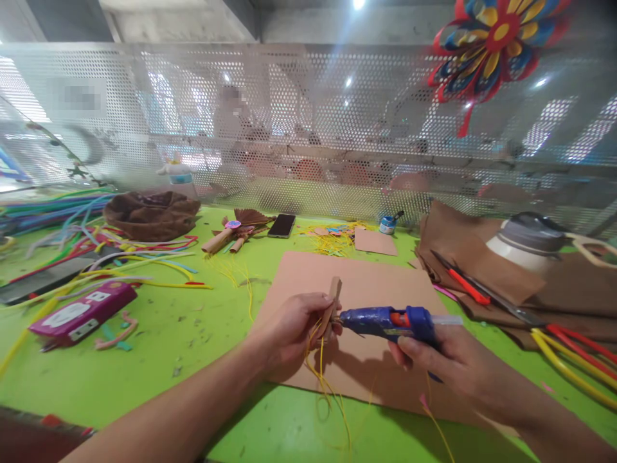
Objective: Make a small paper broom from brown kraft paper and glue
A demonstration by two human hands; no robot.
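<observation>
In the middle of the head view, my left hand [294, 331] is closed on a narrow folded strip of brown paper [335, 292]. Thin yellow strings [322, 366] hang from that strip and trail downward. A blue hot glue gun [380, 321] is gripped in my right hand [448, 357], with a clear glue stick [447, 319] poking out of its back. The gun's nozzle points left and meets or nearly meets the strip; contact is hard to tell. Both hands are over a flat sheet of brown cardboard [299, 276].
On the green table [159, 386] lie colourful pipe cleaners [159, 260], a purple box [87, 315] and a brown cloth pouch [152, 215] at left. Farther back are a phone [282, 226] and pleated paper pieces [248, 222]. Brown paper [457, 238], scissors [525, 315] and a lidded cup [525, 241] sit right.
</observation>
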